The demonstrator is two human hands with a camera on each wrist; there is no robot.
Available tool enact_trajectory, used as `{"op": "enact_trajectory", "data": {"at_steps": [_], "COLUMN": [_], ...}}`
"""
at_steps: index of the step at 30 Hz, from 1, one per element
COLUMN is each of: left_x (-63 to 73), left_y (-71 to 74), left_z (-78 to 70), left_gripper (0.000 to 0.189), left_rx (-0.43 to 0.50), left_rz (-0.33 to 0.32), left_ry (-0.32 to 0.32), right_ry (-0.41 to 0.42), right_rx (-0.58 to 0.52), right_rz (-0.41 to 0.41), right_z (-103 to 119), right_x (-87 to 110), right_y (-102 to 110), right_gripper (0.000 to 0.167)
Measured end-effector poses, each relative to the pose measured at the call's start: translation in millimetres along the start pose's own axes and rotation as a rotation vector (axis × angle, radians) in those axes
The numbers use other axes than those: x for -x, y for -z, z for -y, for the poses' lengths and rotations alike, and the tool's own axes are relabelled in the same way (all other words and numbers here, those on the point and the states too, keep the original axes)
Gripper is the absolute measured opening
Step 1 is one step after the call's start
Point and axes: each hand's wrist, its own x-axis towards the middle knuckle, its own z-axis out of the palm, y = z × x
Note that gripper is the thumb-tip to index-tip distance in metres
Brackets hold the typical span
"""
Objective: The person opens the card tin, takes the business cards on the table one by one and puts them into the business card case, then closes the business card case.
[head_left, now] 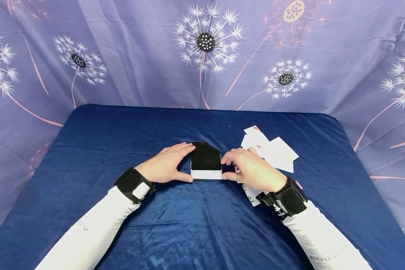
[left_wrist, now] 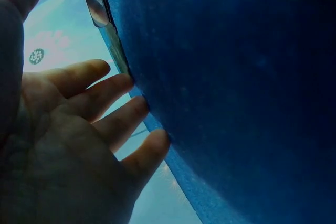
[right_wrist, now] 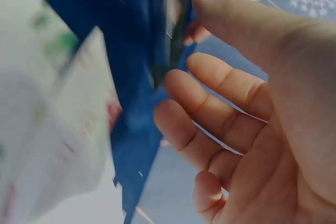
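A small flat black box (head_left: 206,156) with a white strip along its near side lies on the blue cloth between the two hands. At its left side, my left hand (head_left: 167,163) has its thumb at the near corner and fingertips by the far corner. The left wrist view shows that hand's fingers (left_wrist: 107,124) spread and loosely straight. My right hand (head_left: 253,168) is at the box's right edge, thumb and forefinger apart with their tips right at it. In the right wrist view its fingers (right_wrist: 184,90) are gently bent beside the box's glossy side (right_wrist: 173,19).
White papers or cards (head_left: 280,153) with red and green printed marks lie loosely overlapped under and beyond the right hand. Dark blue cloth (head_left: 189,232) covers the table. A purple curtain (head_left: 138,56) with dandelion patterns hangs behind and at both sides.
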Motion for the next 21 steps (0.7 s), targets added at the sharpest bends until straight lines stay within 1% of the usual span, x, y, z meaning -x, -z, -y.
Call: {"op": "enact_trajectory", "data": {"at_steps": [6,12,17,21], "left_x": [1.6,1.6,1.5,1.4], "left_y": [1.5,-0.4,-1.1,-0.9], "left_z": [-3.2,-2.5,-2.7,-3.3], "left_gripper": [0.101,0.100,0.099,0.100], "left_rx": [-0.001,-0.008,-0.011,-0.013], "left_rz": [0.001,-0.001,-0.002,-0.005], "left_ry": [-0.001,0.001,0.000,0.000], "right_ry": [-0.087,-0.177,-0.268,-0.353], "right_rx": [-0.015,0.020,0.029,0.053], "right_rz": [-0.027,-0.055,-0.059,-0.067], "right_z": [-13,-31,-45,-55], "right_x": [7.3,18.7,32.7,42.3], "right_y": [25,46,59,67], "right_gripper": [0.032,0.029,0.028,0.030]}}
